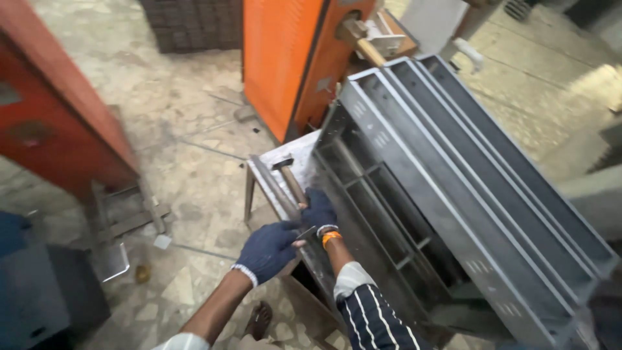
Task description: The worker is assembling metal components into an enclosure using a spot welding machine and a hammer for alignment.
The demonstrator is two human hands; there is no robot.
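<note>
Down at the edge of a small grey steel work stand (275,170), both hands meet in dark blue knitted gloves. The right hand (319,210), with an orange band at its wrist, is clenched around the lower end of a hammer with a wooden handle and dark metal head (289,175); the head lies up the stand's top, so the tool looks rested there rather than raised, its weight carried by the surface. The left hand (269,248) is curled just beside it, fingers closed on a small pale metal piece (306,231) that pokes out toward the right wrist; what that piece is I cannot tell, since it is too small and partly hidden by the glove. The two hands are nearly touching, which keeps the held piece close against the stand's rim, where it can be braced.

A long grey sheet-metal tray with perforated walls and cross bars (389,214) leans slanted across the stand, its near end low beside the right forearm and its far end propped up against an orange metal cabinet (285,58). Similar long grey channels (512,175) lie alongside it to the right, nested side by side, likely so they stay together and do not slide. A second hammer with a pale wooden handle (359,40) rests on top near the cabinet. To the left stands a red metal frame (58,116) on the stone-tiled floor (188,162).
</note>
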